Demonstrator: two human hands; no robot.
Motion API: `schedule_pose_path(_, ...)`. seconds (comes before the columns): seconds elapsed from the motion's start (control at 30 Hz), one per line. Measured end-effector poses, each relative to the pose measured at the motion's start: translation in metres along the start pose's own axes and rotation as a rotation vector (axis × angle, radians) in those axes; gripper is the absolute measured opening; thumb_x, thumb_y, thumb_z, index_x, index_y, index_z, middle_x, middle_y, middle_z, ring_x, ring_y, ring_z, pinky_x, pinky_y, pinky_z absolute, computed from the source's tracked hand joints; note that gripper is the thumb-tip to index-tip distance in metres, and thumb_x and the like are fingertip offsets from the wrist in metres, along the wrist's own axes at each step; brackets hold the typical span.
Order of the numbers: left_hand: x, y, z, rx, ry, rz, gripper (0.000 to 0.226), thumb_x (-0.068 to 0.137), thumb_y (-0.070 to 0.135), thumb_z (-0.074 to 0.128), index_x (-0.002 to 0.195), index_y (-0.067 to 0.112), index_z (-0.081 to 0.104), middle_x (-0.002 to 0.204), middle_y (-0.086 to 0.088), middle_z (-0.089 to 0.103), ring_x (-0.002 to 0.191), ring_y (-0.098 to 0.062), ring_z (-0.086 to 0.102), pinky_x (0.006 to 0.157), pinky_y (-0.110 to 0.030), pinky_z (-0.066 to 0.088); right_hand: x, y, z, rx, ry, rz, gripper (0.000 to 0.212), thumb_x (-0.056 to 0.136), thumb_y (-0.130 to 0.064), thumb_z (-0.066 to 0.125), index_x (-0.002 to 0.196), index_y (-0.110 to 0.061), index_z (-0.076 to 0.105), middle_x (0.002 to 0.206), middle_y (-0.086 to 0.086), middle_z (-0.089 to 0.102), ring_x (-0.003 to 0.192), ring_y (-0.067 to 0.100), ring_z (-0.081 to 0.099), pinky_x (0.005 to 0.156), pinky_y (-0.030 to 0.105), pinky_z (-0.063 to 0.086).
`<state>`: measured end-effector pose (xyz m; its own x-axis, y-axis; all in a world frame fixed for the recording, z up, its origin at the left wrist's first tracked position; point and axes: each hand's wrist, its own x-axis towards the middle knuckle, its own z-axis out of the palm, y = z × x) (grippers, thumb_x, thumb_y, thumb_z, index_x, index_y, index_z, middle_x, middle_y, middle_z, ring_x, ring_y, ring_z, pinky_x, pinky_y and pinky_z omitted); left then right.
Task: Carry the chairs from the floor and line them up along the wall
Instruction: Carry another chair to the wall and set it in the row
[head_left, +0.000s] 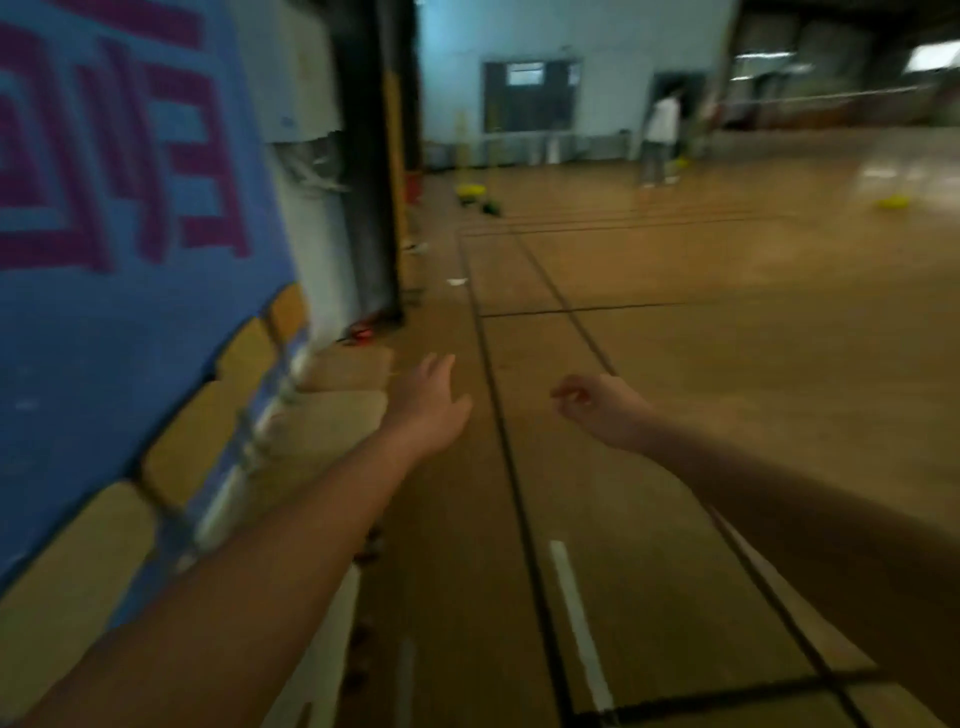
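Observation:
A row of tan wooden chairs (332, 415) stands along the left wall, their backs against a blue banner (130, 260) with purple lettering. The picture is blurred. My left hand (431, 405) reaches forward beside the chair seats, palm flat, fingers apart, holding nothing. My right hand (592, 402) hangs over the wooden floor to the right, fingers loosely curled, nothing in it. Neither hand touches a chair.
The wooden gym floor (675, 415) with black court lines stretches ahead. A dark pillar (369, 208) stands past the chairs. Yellow objects (470, 191) lie on the floor far ahead. A person in white (661, 135) stands at the back by a net.

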<state>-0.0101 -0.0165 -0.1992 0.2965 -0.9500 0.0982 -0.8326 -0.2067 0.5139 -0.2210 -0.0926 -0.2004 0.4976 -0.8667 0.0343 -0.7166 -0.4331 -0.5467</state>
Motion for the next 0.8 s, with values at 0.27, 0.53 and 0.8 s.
schedule_pose_path(0.27, 0.049, 0.239, 0.151, 0.047, -0.254, 0.506, 0.062, 0.1, 0.031, 0.044, 0.154, 0.023, 0.016, 0.162, 0.0, 0.004, 0.148, -0.023, 0.007, 0.118, -0.039, 0.013, -0.109, 0.215, -0.114, 0.024, 0.272, 0.453, 0.036, 0.1, -0.03, 0.051, 0.132, -0.015, 0.057, 0.133, 0.004, 0.057, 0.122, 0.021, 0.053, 0.097, 0.031, 0.043)
schedule_pose_path(0.53, 0.048, 0.39, 0.265, 0.11, -0.491, 0.85, 0.063, 0.1, 0.037, 0.039, 0.155, 0.026, 0.01, 0.162, 0.002, 0.003, 0.147, -0.026, 0.01, 0.115, -0.043, 0.024, -0.213, 0.318, -0.163, -0.029, 0.452, 0.806, 0.044, 0.101, -0.035, 0.047, 0.143, -0.02, 0.046, 0.144, 0.002, 0.049, 0.132, 0.022, 0.045, 0.102, 0.031, 0.038)
schedule_pose_path(0.8, 0.06, 0.492, 0.35, 0.124, -0.689, 1.099, 0.061, 0.101, 0.038, 0.036, 0.155, 0.024, 0.01, 0.162, 0.002, 0.0, 0.148, -0.023, 0.003, 0.118, -0.045, 0.02, -0.275, 0.379, -0.203, -0.072, 0.57, 1.157, 0.043, 0.1, -0.034, 0.048, 0.141, -0.02, 0.048, 0.143, 0.004, 0.05, 0.131, 0.023, 0.046, 0.102, 0.031, 0.038)
